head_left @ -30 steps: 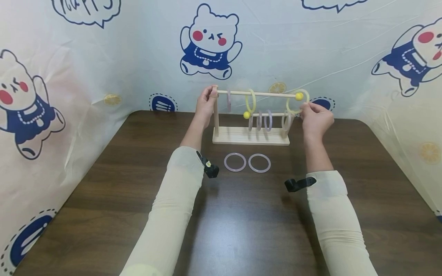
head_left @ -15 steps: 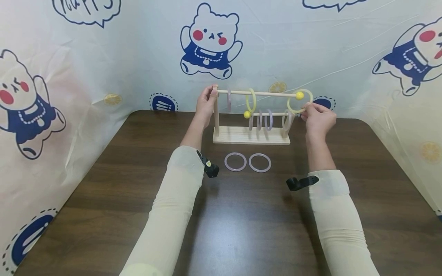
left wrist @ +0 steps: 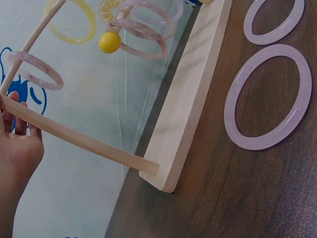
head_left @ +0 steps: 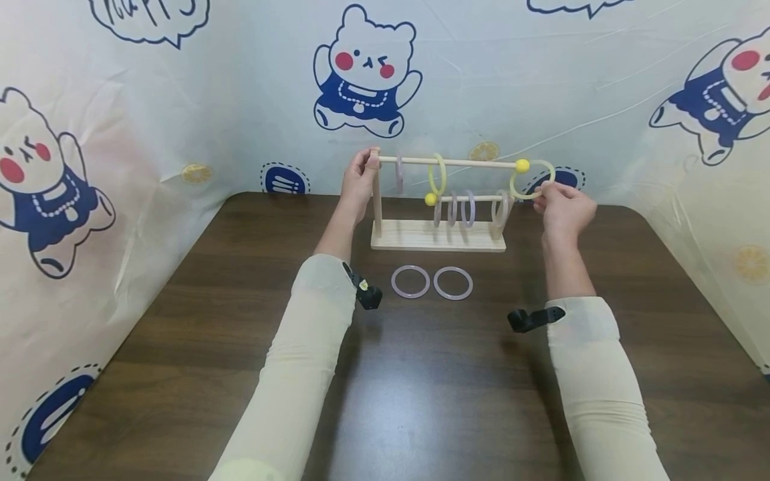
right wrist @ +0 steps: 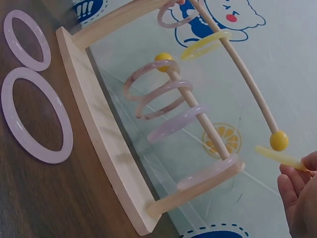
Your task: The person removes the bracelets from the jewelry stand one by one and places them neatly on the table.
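Note:
A wooden bangle stand (head_left: 438, 236) has a tall post on the left, a short post on the right, and two rods tipped with yellow balls. My left hand (head_left: 357, 177) grips the top of the tall post. With my right hand (head_left: 565, 210) I pinch a yellow bangle (right wrist: 278, 157) just beyond the ball (right wrist: 279, 141) on the upper rod. That upper rod carries a pale purple bangle (left wrist: 37, 70) and another yellow bangle (head_left: 437, 175). Several purplish bangles (right wrist: 173, 124) hang on the lower rod.
Two light purple bangles, a left one (head_left: 410, 282) and a right one (head_left: 453, 283), lie flat on the dark wooden table (head_left: 385, 401) in front of the stand. A cartoon-printed curtain (head_left: 481, 80) hangs close behind it.
My right hand has moved to the right with the yellow bangle, which overlapped the upper rod's ball before and now sits beyond it. My left hand stays on the post.

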Motion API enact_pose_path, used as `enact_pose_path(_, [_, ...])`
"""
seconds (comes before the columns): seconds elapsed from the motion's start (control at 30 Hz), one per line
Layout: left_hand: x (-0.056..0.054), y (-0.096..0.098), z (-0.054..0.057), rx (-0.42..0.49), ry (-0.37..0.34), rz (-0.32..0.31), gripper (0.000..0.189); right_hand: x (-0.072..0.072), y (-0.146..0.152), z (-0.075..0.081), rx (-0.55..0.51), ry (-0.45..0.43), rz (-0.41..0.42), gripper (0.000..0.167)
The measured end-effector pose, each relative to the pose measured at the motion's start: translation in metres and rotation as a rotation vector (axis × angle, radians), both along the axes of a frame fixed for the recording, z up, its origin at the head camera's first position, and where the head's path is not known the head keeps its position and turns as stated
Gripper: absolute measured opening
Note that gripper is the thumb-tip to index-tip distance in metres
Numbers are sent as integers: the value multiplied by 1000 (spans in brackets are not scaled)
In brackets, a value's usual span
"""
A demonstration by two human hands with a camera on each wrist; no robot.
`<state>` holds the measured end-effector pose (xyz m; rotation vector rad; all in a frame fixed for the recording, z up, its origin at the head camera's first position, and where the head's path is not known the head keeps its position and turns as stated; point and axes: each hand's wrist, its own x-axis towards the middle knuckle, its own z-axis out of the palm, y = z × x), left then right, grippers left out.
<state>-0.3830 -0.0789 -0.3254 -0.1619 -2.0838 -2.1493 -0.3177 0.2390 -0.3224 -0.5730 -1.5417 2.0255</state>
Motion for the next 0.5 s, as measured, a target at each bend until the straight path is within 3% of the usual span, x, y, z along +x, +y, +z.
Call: enact_pose_path(0.5, [-2, 1, -1, 15, 3, 1, 42, 7, 11, 0, 0, -4, -7, 7])
